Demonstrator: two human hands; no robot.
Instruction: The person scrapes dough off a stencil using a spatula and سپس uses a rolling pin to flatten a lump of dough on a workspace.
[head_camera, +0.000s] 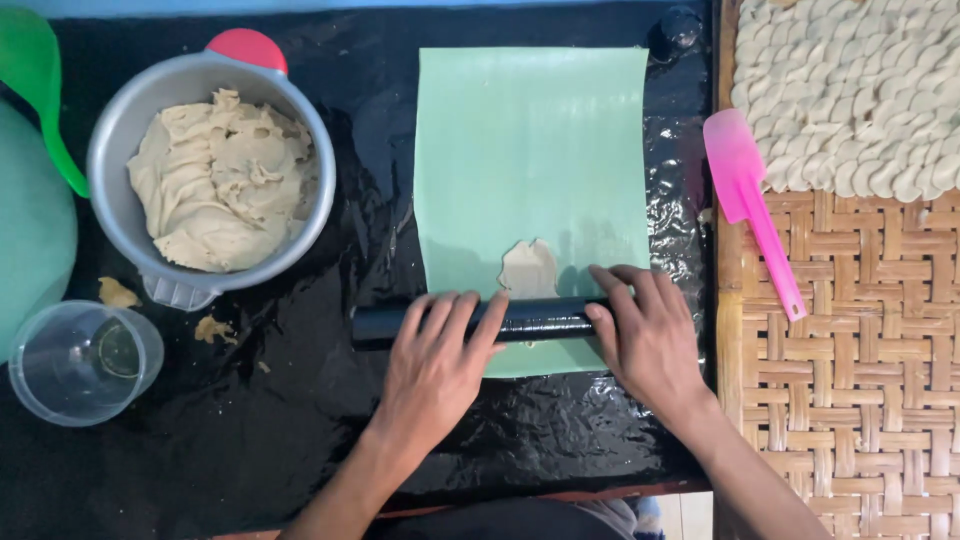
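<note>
Both hands lie flat on a black, glossy cylindrical rolling pin (520, 321) that rests crosswise near the lower edge of a pale green rectangular sheet (530, 150). The left hand (435, 365) presses its open palm and spread fingers on the pin left of its middle; the right hand (645, 335) does the same at the right end, fingers stretched over the top. Neither hand closes around the pin; they bear on it from above.

Just beyond the pin, touching it, a small flattened patch of beige dough (528, 268) shows on the sheet, ragged at its far edge. It looks to me like the rolling-out step, early on, since the patch is small and uneven. Rolling further would call for even pressure from both palms, so the dough thins without tearing or sliding off the sheet.

To the left, on the black shiny plastic table cover (300, 400), stands a grey metal bowl (115, 130) full of the same dough, and a clear plastic cup (80, 360) sits nearer. On the right, a pink plastic scraper (745, 195) lies on a woven rattan tray (860, 350) with rows of shaped dough pieces (850, 90) at its far end.
</note>
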